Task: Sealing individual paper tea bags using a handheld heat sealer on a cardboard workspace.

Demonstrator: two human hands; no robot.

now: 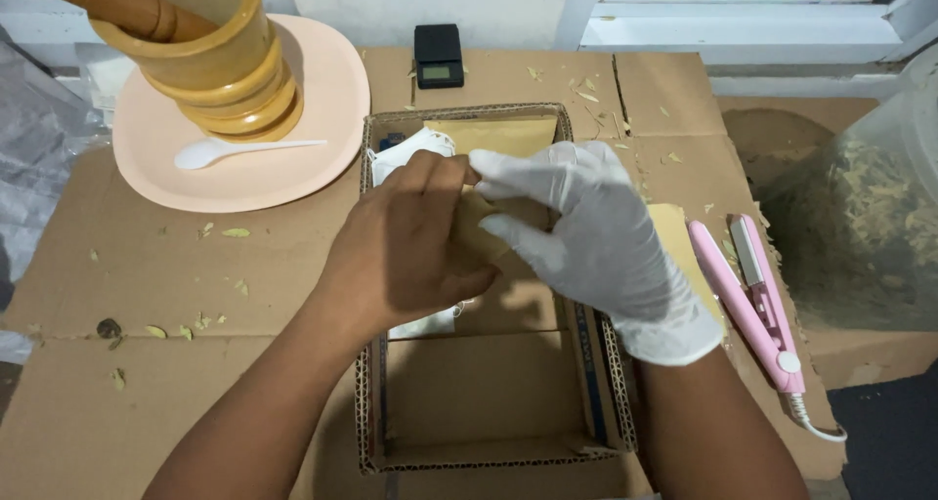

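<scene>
Pinching a small brown paper pouch (477, 229) between both hands, the person holds it just above the open cardboard box (493, 441) at the middle of the view. The bare left hand (410, 251) curls around the pouch from nine o'clock, its fingers pressed together on the paper, while the white-gloved right hand (596, 241) comes in from three o'clock, thumb and forefinger nipping the pouch's upper edge and the other fingers loosely spread. More brown paper pouches (503, 134) and something white stand in the box at twelve o'clock. The step in hand looks like handling or closing one pouch over the box. A steady two-handed grip seems called for, so the paper neither creases nor slips. On the cardboard-covered counter (147, 266), a pink plate (322, 119) at ten o'clock carries a wooden mortar (220, 56) and a white spoon (220, 150); a small black scale (439, 56) sits at twelve, a pink clamp-shaped heat tool (752, 295) at three.
</scene>
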